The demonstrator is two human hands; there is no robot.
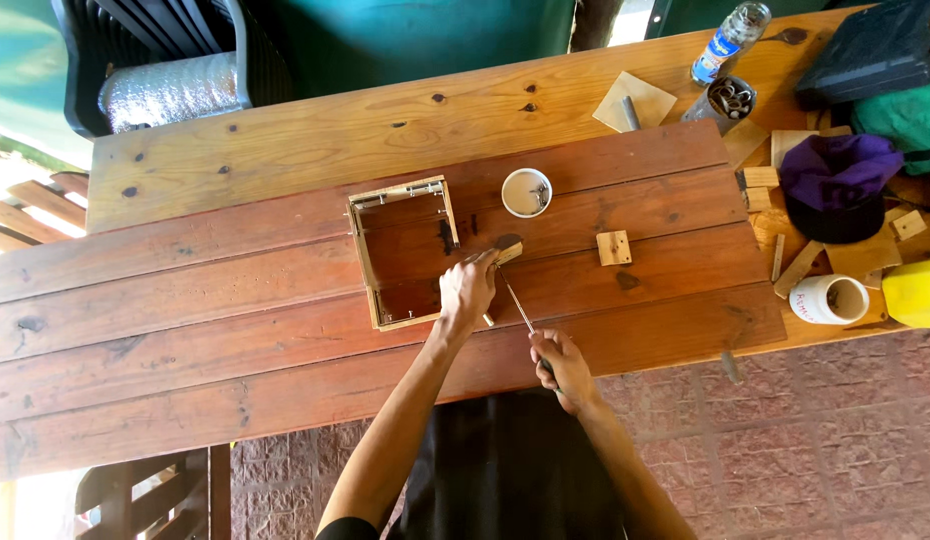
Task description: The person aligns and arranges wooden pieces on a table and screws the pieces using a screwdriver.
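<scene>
Left hand (468, 288) pins a wood block (509, 250); right hand (560, 362) grips a screwdriver (517, 305).

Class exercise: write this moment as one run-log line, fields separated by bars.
left hand: pressing small wooden block beside open wooden box frame | right hand: gripping thin metal screwdriver, tip at block | surface: reddish plank table

One head camera looks steeply down from above onto the wooden table (285, 300).

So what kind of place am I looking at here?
Probably an outdoor woodworking spot: a plank workbench over paving bricks, a small wooden frame being worked on, and offcuts lying about.
</scene>
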